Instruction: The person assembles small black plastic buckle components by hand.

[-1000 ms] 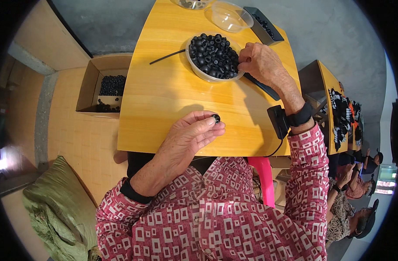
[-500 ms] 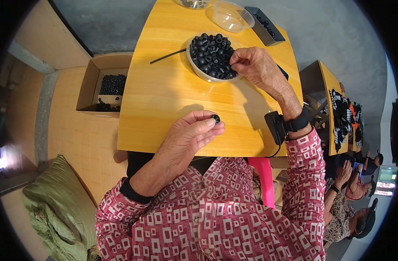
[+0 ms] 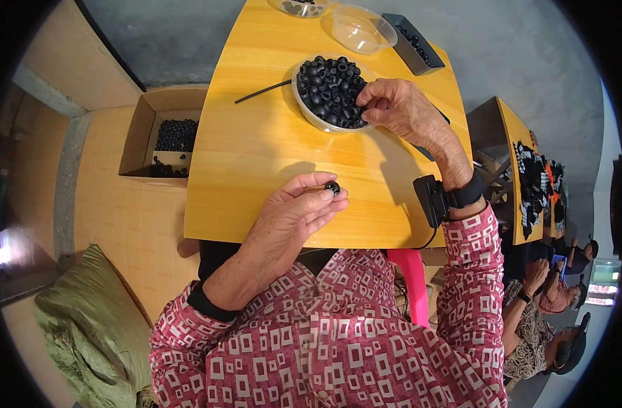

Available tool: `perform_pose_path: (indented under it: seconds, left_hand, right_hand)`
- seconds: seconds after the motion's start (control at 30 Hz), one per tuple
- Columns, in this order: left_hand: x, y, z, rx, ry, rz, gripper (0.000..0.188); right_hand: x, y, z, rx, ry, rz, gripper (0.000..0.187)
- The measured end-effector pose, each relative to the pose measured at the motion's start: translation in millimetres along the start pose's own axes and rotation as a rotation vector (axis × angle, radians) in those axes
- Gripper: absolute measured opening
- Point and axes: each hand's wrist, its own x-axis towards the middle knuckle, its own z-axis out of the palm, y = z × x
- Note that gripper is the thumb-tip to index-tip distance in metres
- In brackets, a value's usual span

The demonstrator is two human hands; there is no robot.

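Observation:
My left hand [image 3: 303, 204] is closed in a pinch near the table's front edge. Between its thumb and fingers is a small, shiny black round piece [image 3: 332, 187] with a hole in it. A clear plastic bowl [image 3: 318, 123] farther off is heaped with similar black pieces [image 3: 330, 88], several showing round openings. At the right rim of that bowl is my right hand [image 3: 399, 109], its fingers bent and its thumb and fingertips slightly apart against the pile. No piece shows clearly in its grasp.
A thin black stick [image 3: 263, 91] lies left of the bowl. Behind stand a clear tub [image 3: 363, 30] and a grey tray [image 3: 420, 58] of black pieces. A cardboard box [image 3: 137, 139] with more sits left of the table. Other people sit at far right, near another table [image 3: 518, 129].
The thumb and fingertips of my right hand have parted a little at the bowl's rim. My left hand keeps the black piece, which has turned slightly in its pinch.

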Motion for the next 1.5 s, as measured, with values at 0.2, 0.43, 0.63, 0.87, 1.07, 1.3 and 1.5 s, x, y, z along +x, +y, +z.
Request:
perform_pose_path:
  seconds: [0.2, 0.43, 0.63, 0.87, 1.07, 1.3, 1.5]
  left_hand:
    - [-0.3, 1.3, 0.8, 0.009, -0.009, -0.013, 0.029]
    - [-1.8, 0.4, 2.2, 0.017, -0.007, -0.014, 0.029]
    - [-0.7, -1.1, 1.3, 0.006, -0.010, -0.011, 0.028]
    - [-2.0, 0.2, 0.4, 0.008, -0.014, -0.010, 0.028]
    - [-2.7, -0.1, -0.9, -0.004, -0.029, 0.005, 0.026]
    - [-5.8, -0.3, 2.3, -0.004, -0.063, 0.010, 0.027]
    - [-6.9, -2.5, 11.2, -0.016, -0.106, 0.008, 0.026]
  right_hand:
    - [-1.2, 1.4, -3.2, -0.006, 0.005, 0.005, 0.019]
    - [-6.1, 10.8, -4.1, 0.236, 0.100, 0.070, 0.015]
    - [-8.6, 10.5, -1.1, 0.331, 0.122, 0.032, 0.010]
    - [-24.1, -1.0, -0.7, 0.651, 0.089, -0.040, 0.013]
    - [-39.2, -14.2, 2.9, 0.844, 0.075, -0.081, 0.016]
    - [-67.9, -38.2, 9.6, 0.847, 0.107, -0.064, 0.016]
    - [-90.8, -41.8, 14.2, 0.640, 0.155, -0.218, 0.023]
